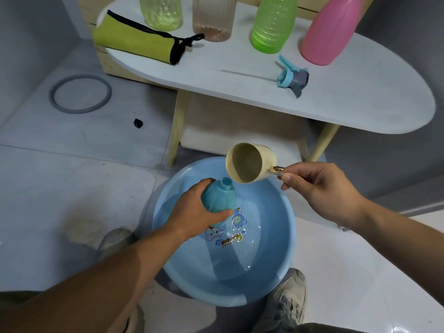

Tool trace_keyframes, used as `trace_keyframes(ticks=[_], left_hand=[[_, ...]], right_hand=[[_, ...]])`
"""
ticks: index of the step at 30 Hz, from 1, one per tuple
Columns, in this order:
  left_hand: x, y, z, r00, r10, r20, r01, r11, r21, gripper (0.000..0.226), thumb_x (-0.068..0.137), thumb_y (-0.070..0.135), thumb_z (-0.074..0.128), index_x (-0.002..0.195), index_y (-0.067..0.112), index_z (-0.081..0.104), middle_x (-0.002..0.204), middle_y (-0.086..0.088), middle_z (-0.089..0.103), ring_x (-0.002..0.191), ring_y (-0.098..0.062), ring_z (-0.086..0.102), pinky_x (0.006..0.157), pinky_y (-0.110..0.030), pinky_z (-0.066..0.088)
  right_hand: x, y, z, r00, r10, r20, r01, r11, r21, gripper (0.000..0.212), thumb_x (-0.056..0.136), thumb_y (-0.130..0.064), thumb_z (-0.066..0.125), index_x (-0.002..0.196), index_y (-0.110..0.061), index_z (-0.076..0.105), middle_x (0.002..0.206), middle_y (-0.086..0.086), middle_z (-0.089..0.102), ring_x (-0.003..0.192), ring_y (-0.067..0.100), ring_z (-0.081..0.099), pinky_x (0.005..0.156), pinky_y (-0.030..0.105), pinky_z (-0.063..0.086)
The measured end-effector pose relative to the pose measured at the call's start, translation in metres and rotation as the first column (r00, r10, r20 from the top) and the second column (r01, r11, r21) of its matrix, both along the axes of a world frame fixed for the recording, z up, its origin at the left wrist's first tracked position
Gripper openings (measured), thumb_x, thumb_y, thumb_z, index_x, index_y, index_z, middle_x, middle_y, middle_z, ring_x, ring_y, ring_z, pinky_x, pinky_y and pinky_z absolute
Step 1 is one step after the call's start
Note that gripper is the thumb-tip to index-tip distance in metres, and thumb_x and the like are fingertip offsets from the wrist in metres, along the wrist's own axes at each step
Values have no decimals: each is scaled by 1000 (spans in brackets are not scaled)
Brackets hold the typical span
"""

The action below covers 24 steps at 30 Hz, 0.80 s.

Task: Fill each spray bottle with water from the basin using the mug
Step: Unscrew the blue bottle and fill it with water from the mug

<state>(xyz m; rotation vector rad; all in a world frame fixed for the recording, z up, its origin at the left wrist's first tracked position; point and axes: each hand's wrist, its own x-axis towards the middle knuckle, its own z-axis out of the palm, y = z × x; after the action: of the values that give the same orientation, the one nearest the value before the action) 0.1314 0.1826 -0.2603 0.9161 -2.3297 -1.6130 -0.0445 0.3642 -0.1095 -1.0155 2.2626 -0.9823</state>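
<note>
On floor [72, 176] before table [240, 75], basin [271, 248]; above basin, bottle [221, 195] left of mug [247, 162]; on table, pouch [144, 39] left of sprayer head [292, 78].

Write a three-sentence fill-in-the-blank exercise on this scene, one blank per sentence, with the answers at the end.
1. The right hand holds the mug by its ____.
2. The left hand grips the teal bottle over the basin, which holds ____.
3. ____ bottles stand on the table.
Missing words: handle; water; four.
</note>
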Motion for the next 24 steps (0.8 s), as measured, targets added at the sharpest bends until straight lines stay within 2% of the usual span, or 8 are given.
trace_keyframes(ticks=[2,6,9,18,21,24], left_hand=[[0,0,0,1000,-3,-1,3,1000,-1,77,65,49,93,130,39,53,119,20,61,106,-1,59,90,-35,59],[-1,0,-1,1000,-4,1,4,1000,5,76,65,49,93,129,40,54,118,22,61,106,0,59,90,-35,60],[-1,0,-3,1000,1,1,-1,1000,1,77,63,52,94,129,40,55,118,21,63,106,-2,61,90,-37,60],[-1,-1,-3,1000,-14,21,14,1000,-28,78,64,54,92,131,41,52,119,21,61,106,-5,60,90,-37,60],[-1,-1,-2,1000,-7,20,8,1000,-20,77,64,54,92,129,42,53,115,24,61,104,-1,59,89,-36,60],[-1,-1,-3,1000,-3,23,3,1000,-17,76,64,54,92,128,42,53,115,21,62,104,0,60,88,-36,60]], right_hand=[[0,1,-1,1000,13,-27,-13,1000,4,18,93,-18,64,79,-25,71,61,-23,63,57,-4,52,57,5,36],[1,2,-4,999,9,-42,-9,1000,12,12,94,-19,65,89,-19,76,77,-14,71,69,-5,59,66,3,39],[2,2,-3,998,11,-57,-11,1000,5,12,93,-19,64,90,-21,75,74,-12,71,68,-7,59,65,2,38],[-3,3,-3,991,30,-133,-26,999,29,13,93,-23,64,94,-19,76,84,-21,70,84,-5,63,72,2,40],[-4,4,-4,988,39,-152,-34,999,31,13,93,-24,64,95,-20,76,85,-24,70,87,-6,64,75,1,40],[-4,4,-3,984,48,-170,-43,999,32,14,93,-24,64,99,-20,77,85,-21,72,91,-6,64,77,0,39]])
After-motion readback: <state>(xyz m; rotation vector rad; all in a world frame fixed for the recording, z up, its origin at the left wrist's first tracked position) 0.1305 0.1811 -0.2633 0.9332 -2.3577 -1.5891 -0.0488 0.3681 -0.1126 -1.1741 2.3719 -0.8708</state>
